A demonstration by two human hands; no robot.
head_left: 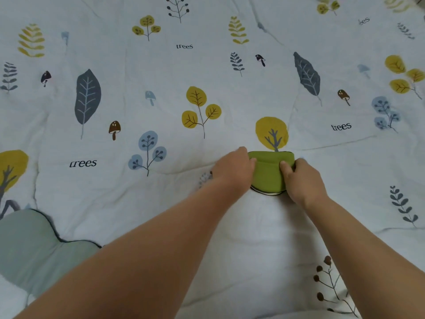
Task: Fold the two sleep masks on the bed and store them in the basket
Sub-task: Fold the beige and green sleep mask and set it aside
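A green sleep mask with a dark trimmed edge lies folded over on the white patterned bed cover, right of centre. My left hand grips its left side, thumb on top of the fabric. My right hand grips its right side, thumb pressing the top layer. A pale teal sleep mask with a dark edge lies flat at the lower left, away from both hands. No basket is in view.
The bed cover fills the whole view, printed with leaves, trees and mushrooms, with soft creases around the hands.
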